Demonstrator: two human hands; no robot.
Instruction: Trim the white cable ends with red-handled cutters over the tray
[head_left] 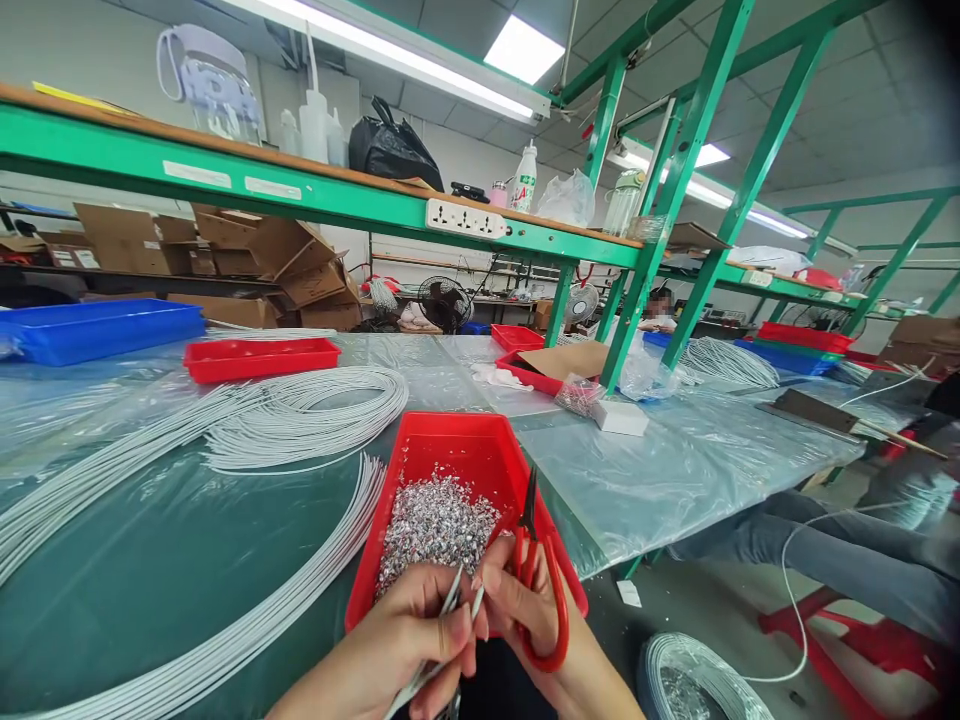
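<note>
Workshop with green-framed workbenches [675,470]

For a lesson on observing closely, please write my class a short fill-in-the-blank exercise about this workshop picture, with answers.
1. The person's ____ hand carries the scissors.
2. Small silvery bits lie in a ____ tray.
3. The nearest bundle of white cables on the table lies to the tray's ____.
4. The ____ bag sits on the shelf.

Missing words: right; red; left; black.
</note>
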